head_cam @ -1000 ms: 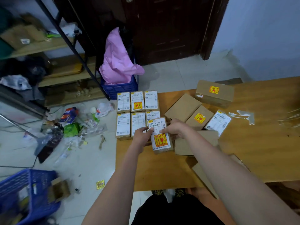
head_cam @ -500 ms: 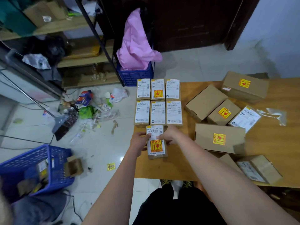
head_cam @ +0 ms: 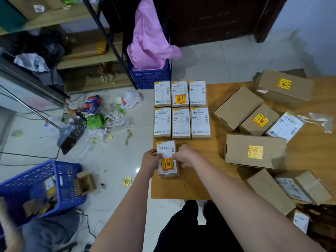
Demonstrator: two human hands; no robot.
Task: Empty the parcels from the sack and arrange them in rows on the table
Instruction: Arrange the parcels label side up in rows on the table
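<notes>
Parcel no. 7, small brown cardboard box w/ white label & red-yellow fragile sticker [head_cam: 168, 160], sits on wooden table [head_cam: 196, 188] pinched between both hands: left hand [head_cam: 151, 159], right hand [head_cam: 184, 155]. Starting row 3, I think. Next: square it under the two labelled rows [head_cam: 181, 110] just beyond my hands, then fetch another.

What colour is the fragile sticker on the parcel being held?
Yellow with red print, on the held parcel; head view.
</notes>
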